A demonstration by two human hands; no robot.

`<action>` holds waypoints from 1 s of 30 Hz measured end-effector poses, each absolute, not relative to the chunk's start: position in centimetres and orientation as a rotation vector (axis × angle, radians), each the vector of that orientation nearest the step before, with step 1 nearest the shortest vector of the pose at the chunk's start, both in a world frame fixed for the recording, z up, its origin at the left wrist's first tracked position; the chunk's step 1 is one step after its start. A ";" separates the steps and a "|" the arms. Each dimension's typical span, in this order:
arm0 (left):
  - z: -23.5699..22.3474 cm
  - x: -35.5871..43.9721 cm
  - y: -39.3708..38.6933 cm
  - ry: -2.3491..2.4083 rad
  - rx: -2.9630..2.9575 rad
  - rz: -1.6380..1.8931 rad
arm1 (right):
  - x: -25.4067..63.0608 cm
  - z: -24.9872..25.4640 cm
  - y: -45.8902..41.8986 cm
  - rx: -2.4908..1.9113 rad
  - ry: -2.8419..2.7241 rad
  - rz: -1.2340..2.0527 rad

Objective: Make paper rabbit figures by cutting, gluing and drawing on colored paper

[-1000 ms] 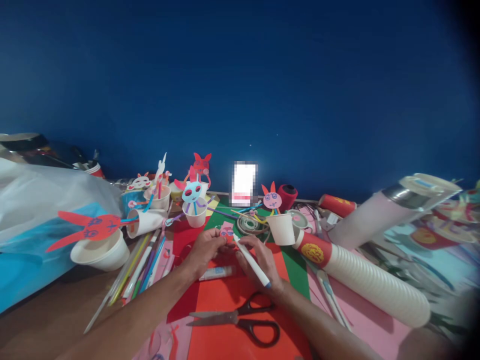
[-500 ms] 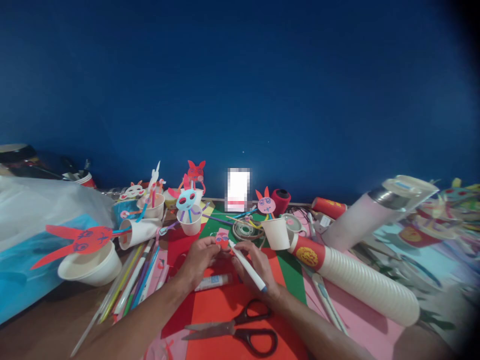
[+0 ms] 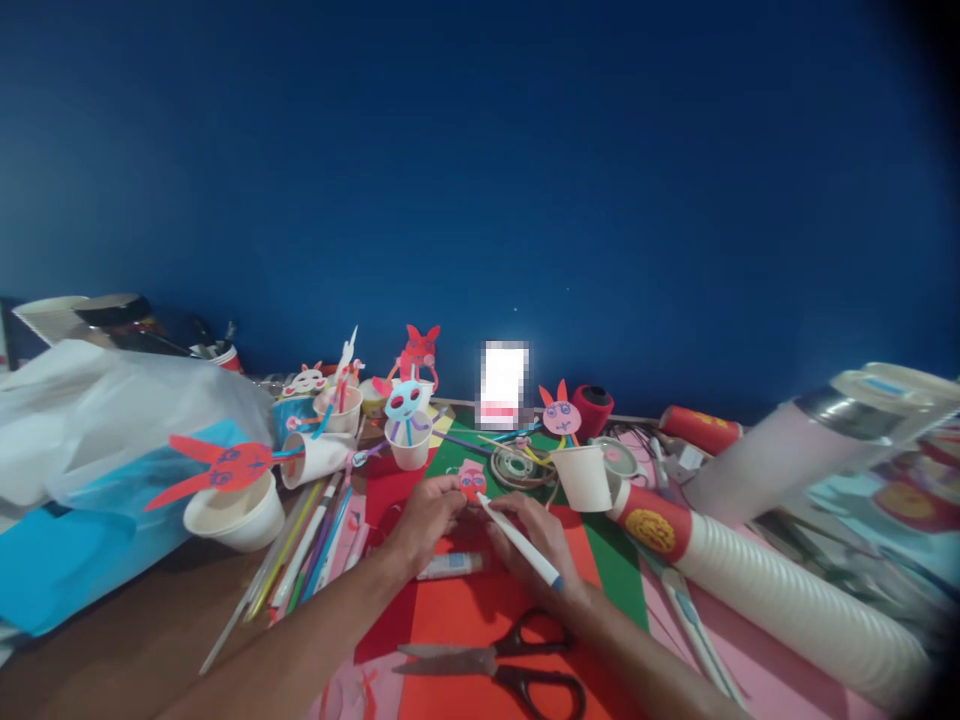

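Between finger and thumb, my left hand [image 3: 429, 515] pinches a small red and pink paper cutout [image 3: 472, 480] with two drawn eyes. My right hand [image 3: 536, 535] is closed around a white marker pen [image 3: 523, 542], its tip at the cutout's lower edge and its blue end toward me. Whether the tip touches the paper I cannot tell. A glue stick [image 3: 450, 566] lies below my hands on red paper [image 3: 480, 605]. Nearer to me is a pair of black-handled scissors [image 3: 491, 660], blades pointing left.
Paper cups with cutout faces stand at the back, including a pink rabbit face [image 3: 561, 418] and a light blue face [image 3: 404, 400]. A long stack of paper cups [image 3: 795, 590] and a flask [image 3: 780, 450] lie right. Pipe cleaners [image 3: 300, 545] and a plastic bag [image 3: 150, 420] are left.
The view swung left, then back right, shifting the whole scene. Both hands keep hold of the cutout and the marker, with the pen tip staying close to the paper.
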State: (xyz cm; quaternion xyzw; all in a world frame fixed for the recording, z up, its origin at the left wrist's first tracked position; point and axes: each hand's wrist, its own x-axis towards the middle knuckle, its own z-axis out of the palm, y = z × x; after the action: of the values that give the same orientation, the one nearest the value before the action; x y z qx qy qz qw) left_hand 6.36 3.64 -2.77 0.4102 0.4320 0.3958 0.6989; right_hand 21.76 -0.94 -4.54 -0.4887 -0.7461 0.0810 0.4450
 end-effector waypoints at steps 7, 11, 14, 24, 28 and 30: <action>-2.8 6.3 3.6 0.955 0.920 0.881 | 21.9 -5.2 -0.8 -1.177 -1.845 0.200; -2.8 6.4 3.7 0.955 0.916 0.874 | 21.9 -4.8 -0.9 -1.187 -1.861 0.182; -2.6 6.4 3.6 0.948 0.912 0.868 | 21.9 -4.7 -1.0 -1.198 -1.856 0.170; -2.2 6.5 3.6 0.956 0.916 0.861 | 21.9 -4.9 -1.1 -1.233 -1.845 0.174; -1.8 6.5 3.6 0.966 0.923 0.863 | 21.9 -4.3 -1.2 -1.190 -1.846 0.185; -1.7 6.5 3.6 0.957 0.929 0.854 | 22.0 -4.1 -1.2 -1.161 -1.857 0.228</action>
State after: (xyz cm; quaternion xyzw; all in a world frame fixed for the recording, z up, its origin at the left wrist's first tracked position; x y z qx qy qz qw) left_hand 6.49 3.57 -1.67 0.4173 0.4301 0.3836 0.7026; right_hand 22.02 -1.21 -4.08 -0.4703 -0.7520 0.0925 0.4526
